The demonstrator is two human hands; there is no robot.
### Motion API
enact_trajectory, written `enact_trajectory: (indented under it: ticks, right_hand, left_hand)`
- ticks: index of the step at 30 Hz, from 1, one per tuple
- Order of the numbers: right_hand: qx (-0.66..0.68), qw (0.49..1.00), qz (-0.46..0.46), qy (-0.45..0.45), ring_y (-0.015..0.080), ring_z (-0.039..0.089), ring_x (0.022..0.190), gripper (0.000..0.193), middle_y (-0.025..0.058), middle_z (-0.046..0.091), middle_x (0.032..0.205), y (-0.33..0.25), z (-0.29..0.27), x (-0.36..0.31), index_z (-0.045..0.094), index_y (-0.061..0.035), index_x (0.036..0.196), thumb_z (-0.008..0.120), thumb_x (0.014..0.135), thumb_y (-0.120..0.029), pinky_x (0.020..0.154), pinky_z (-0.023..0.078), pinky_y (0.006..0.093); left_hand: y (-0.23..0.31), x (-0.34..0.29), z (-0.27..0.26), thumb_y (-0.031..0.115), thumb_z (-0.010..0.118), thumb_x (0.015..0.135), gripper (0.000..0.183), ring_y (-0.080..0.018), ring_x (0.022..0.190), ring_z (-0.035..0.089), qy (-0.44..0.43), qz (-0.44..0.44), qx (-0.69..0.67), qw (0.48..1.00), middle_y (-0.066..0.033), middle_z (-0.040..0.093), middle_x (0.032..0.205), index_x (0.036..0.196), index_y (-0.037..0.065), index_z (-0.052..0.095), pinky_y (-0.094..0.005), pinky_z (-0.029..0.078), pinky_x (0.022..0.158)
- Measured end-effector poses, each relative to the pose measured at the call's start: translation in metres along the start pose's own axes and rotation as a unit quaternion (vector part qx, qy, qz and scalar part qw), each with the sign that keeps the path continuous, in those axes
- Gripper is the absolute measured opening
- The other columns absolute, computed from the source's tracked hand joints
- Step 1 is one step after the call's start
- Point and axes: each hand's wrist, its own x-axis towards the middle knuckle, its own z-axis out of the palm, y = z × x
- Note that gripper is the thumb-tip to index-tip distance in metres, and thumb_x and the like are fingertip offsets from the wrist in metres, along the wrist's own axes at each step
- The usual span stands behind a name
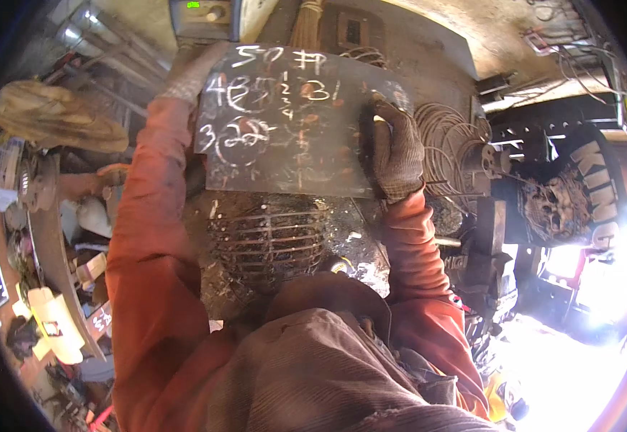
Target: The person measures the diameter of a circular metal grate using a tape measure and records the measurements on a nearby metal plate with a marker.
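Note:
A dark, flat metal sheet [256, 176] with chalk writing and rusty spots on its face is held up in front of me. My left hand [192, 75], in a pale, worn glove, grips its upper left edge; the fingers are partly hidden behind it. At the right edge my right hand [398, 147], in a brown knit glove, is closed on the sheet, its thumb and fingers lying partly over the face. A small pale spot shows at a fingertip there; I cannot tell what it is. Below the sheet sits a rounded cage of metal bars [266, 241].
Coils of wire rod [446, 144] lie right of the sheet. A box with a green display [204, 18] and a broom [307, 25] stand beyond it. A round, stained cushion-like piece [58, 115] is at left, above a cluttered shelf [65, 252]. A yellow-edged tape measure [341, 265] lies by the cage.

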Motion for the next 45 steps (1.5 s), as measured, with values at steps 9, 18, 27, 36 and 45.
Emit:
enact_trajectory:
  ticks: [9, 18, 27, 36, 45]
  right_hand:
    - [-0.009, 0.998, -0.064, -0.008, 0.0424, 0.064, 0.110, 0.018, 0.0195, 0.071, 0.112, -0.009, 0.024, 0.032, 0.068, -0.0047, 0.116, 0.062, 0.100, -0.012, 0.100, 0.048, 0.0504]
    - [-0.032, 0.995, -0.090, -0.023, 0.0420, 0.063, 0.111, 0.019, 0.0178, 0.071, 0.113, -0.010, 0.027, 0.035, 0.068, -0.0062, 0.116, 0.063, 0.099, -0.013, 0.101, 0.047, 0.0513]
    - [-0.062, 0.990, -0.087, -0.091, 0.0409, 0.058, 0.129, 0.024, 0.0192, 0.067, 0.129, -0.016, 0.036, 0.042, 0.067, -0.0054, 0.120, 0.059, 0.102, -0.019, 0.116, 0.036, 0.0541]
    - [-0.112, 0.981, -0.108, -0.114, 0.0404, 0.056, 0.133, 0.032, 0.0191, 0.066, 0.133, -0.003, 0.041, 0.041, 0.064, -0.0045, 0.128, 0.058, 0.103, -0.023, 0.117, 0.036, 0.0560]
    - [-0.122, 0.971, -0.148, -0.141, 0.0414, 0.055, 0.133, 0.035, 0.0220, 0.064, 0.135, -0.018, 0.030, 0.034, 0.061, -0.0025, 0.133, 0.056, 0.104, -0.023, 0.119, 0.034, 0.0564]
  left_hand:
    - [0.009, 0.009, -0.013, 0.038, 0.084, 0.087, 0.064, -0.0212, 0.093, 0.072, -0.067, 0.003, 0.088, 0.994, -0.0145, 0.075, 0.115, 0.132, -0.003, 0.067, -0.0353, 0.059, 0.076]
    - [-0.018, 0.009, -0.005, 0.029, 0.085, 0.087, 0.054, -0.0203, 0.100, 0.071, -0.008, 0.050, 0.018, 0.999, -0.0139, 0.076, 0.115, 0.126, -0.005, 0.068, -0.0339, 0.057, 0.087]
    - [-0.016, 0.007, -0.011, 0.030, 0.084, 0.088, 0.056, -0.0201, 0.109, 0.070, -0.052, 0.063, 0.042, 0.996, -0.0134, 0.075, 0.121, 0.127, -0.006, 0.064, -0.0327, 0.053, 0.096]
    - [-0.015, 0.001, -0.012, 0.038, 0.080, 0.090, 0.049, -0.0199, 0.107, 0.069, -0.022, 0.086, 0.130, 0.988, -0.0115, 0.076, 0.115, 0.120, 0.000, 0.072, -0.0320, 0.052, 0.096]
    - [0.003, -0.015, 0.004, 0.040, 0.080, 0.088, 0.050, -0.0203, 0.097, 0.071, -0.012, 0.082, 0.072, 0.994, -0.0096, 0.077, 0.110, 0.119, 0.001, 0.074, -0.0337, 0.054, 0.087]
